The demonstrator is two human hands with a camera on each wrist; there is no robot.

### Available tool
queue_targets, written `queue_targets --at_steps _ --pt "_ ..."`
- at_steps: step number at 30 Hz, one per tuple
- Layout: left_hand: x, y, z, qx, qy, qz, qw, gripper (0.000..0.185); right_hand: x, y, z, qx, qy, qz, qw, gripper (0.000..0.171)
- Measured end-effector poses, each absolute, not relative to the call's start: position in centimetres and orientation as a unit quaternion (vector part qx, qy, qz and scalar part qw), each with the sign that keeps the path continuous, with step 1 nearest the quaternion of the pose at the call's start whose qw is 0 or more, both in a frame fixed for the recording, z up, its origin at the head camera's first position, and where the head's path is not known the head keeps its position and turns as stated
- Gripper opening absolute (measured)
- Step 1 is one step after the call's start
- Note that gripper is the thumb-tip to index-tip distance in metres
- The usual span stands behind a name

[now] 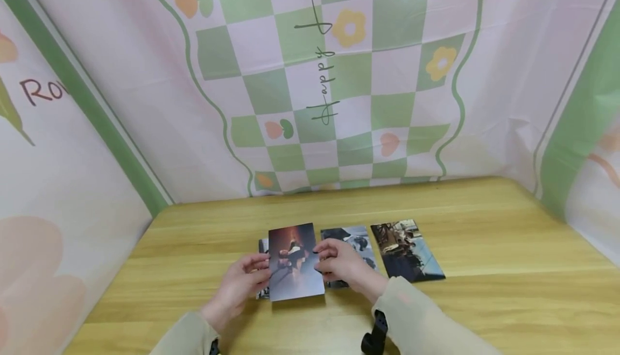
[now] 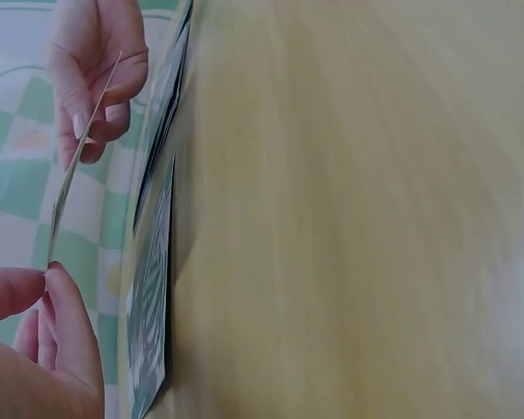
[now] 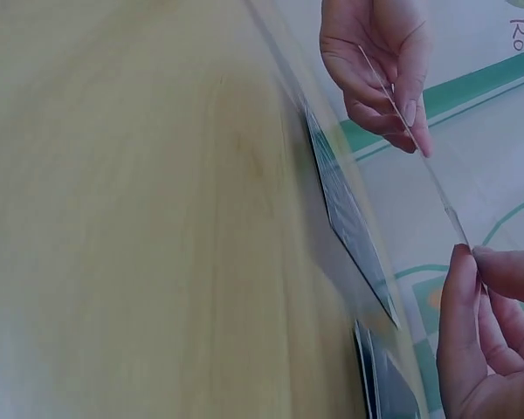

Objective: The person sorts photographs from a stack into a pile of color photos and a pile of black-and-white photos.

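My left hand (image 1: 238, 281) and right hand (image 1: 347, 263) pinch opposite side edges of a photo card (image 1: 293, 285) with a reddish top and pale lower half. Both wrist views show this card (image 2: 67, 188) edge-on, raised above the table, between thumb and fingers of each hand. Behind it lies a photo card (image 1: 263, 246) of which only a strip shows at the left. A grey-blue photo card (image 1: 360, 235) lies to the right, partly hidden by my right hand. Farther right rests a darker, colored photo card (image 1: 409, 253), apart from both hands.
The cards lie on a wooden table (image 1: 508, 247). A green-and-white checked cloth (image 1: 349, 75) hangs behind its far edge, and printed cloth (image 1: 63, 172) hangs at the left side. A black wrist strap (image 1: 377, 333) is on my right wrist.
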State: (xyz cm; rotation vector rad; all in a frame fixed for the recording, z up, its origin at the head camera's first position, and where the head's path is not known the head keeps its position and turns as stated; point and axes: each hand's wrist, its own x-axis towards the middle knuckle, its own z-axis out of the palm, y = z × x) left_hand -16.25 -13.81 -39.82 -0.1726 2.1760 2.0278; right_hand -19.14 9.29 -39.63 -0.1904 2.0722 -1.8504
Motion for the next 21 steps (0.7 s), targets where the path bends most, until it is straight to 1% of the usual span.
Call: queue_targets --at_steps 10,21 --pt "-16.6 -12.1 -40.1 -0.050 0.720 0.686 0.094 0.040 -19.3 11.1 -39.5 -0.057 0.758 -0.629 0.162 0.028" --pt "-16.4 -10.2 -40.6 -0.041 0.691 0.713 0.112 0.040 -19.0 13.2 -39.9 -0.063 0.760 -0.625 0.167 0.028"
